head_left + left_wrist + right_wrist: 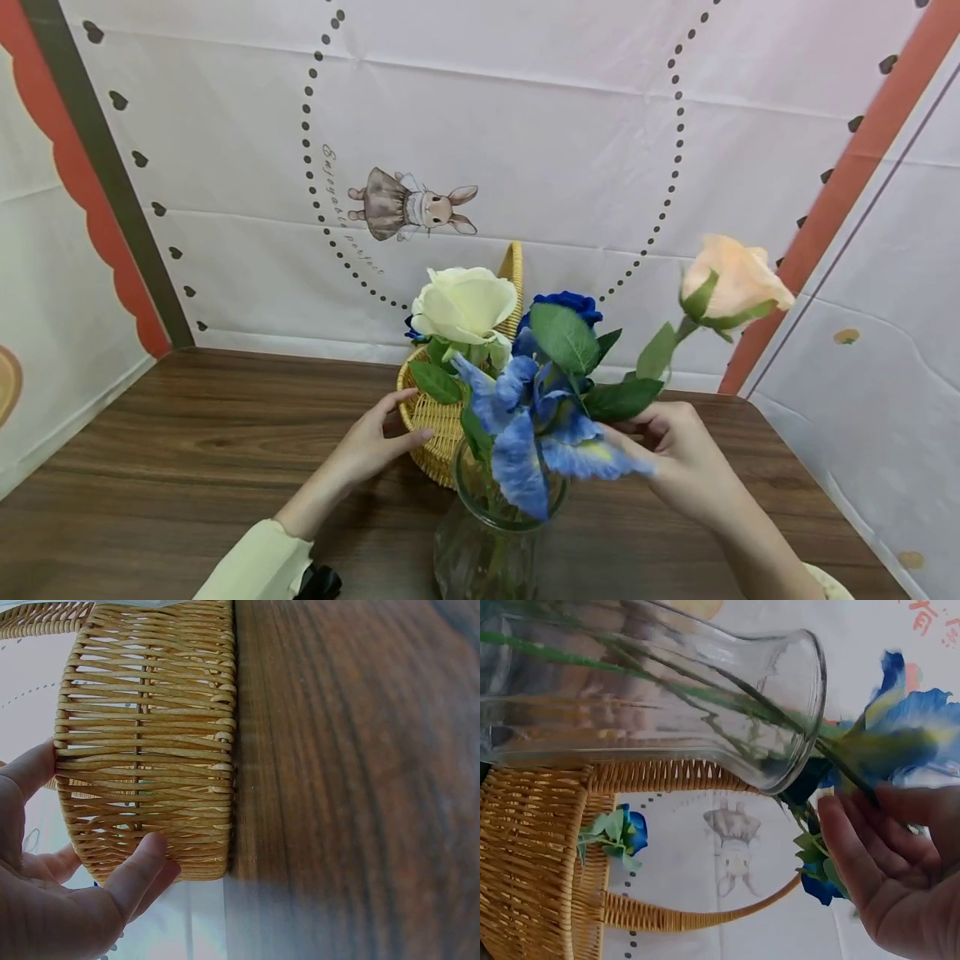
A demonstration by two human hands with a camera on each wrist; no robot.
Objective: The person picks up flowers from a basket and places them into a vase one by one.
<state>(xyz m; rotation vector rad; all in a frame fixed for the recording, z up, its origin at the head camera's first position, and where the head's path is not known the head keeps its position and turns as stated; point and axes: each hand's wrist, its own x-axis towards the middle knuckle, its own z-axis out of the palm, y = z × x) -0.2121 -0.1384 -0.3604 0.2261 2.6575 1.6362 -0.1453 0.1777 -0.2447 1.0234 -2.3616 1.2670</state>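
Observation:
My left hand [367, 446] holds the side of a wicker basket [442, 462], its thumb and fingers spread around the weave and rim [66, 742]. A clear glass vase [480, 542] stands in front of the basket, with green stems inside it. A blue iris [525, 425] droops over the vase's mouth. Just behind its petals, my right hand [678, 458] pinches a dark stem [847, 771] that runs into the vase. It appears to belong to the peach rose [731, 279], which leans right; the iris and leaves partly hide the grip.
A white rose [465, 304] and a dark blue rose [566, 308] rise near the basket's tall handle [512, 267]. Behind the wooden table [247, 417] hangs a white cloth [562, 167] printed with a rabbit.

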